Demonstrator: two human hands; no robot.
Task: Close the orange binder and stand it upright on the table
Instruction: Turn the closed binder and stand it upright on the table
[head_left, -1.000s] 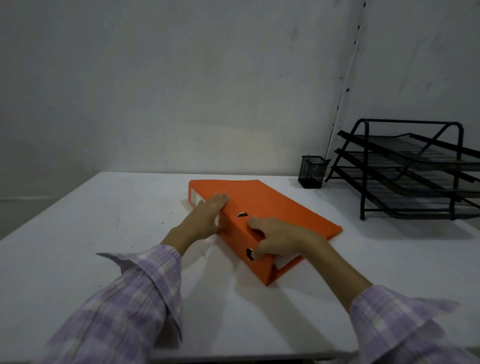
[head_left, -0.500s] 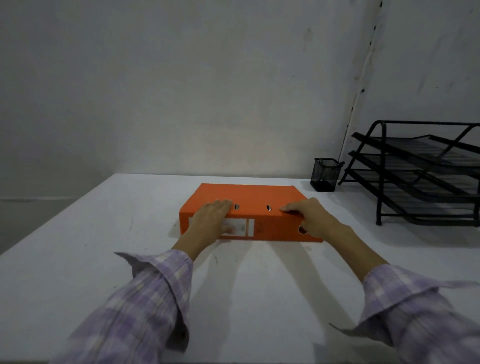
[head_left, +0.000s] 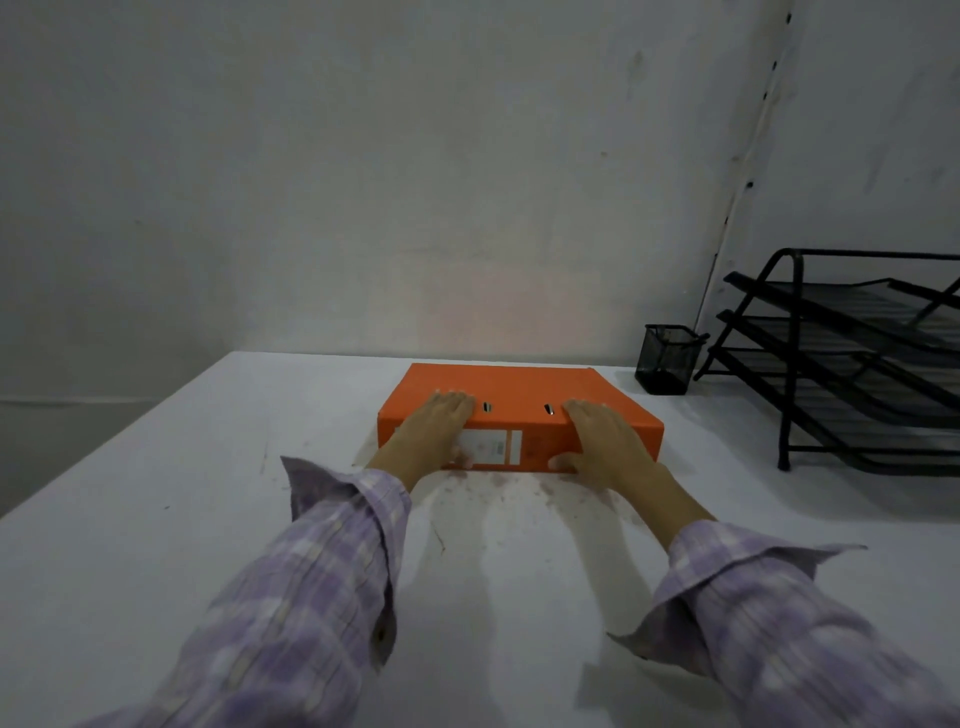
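Observation:
The orange binder (head_left: 514, 387) lies flat and closed on the white table (head_left: 156, 519), its spine with a white label facing me. My left hand (head_left: 434, 426) grips the left part of the spine, fingers over the top cover and thumb on the spine face. My right hand (head_left: 602, 439) holds the right part of the spine the same way, thumb low near the table. Two metal slots show on the cover between my hands.
A black mesh pen cup (head_left: 667, 358) stands at the back right by the wall. A black three-tier wire tray (head_left: 852, 364) fills the right side. The wall runs close behind the binder. The table's left edge slants away at the left.
The binder turned from a diagonal lie to square with its spine toward me. Both hands shifted along the spine and now clasp it on either side of the label.

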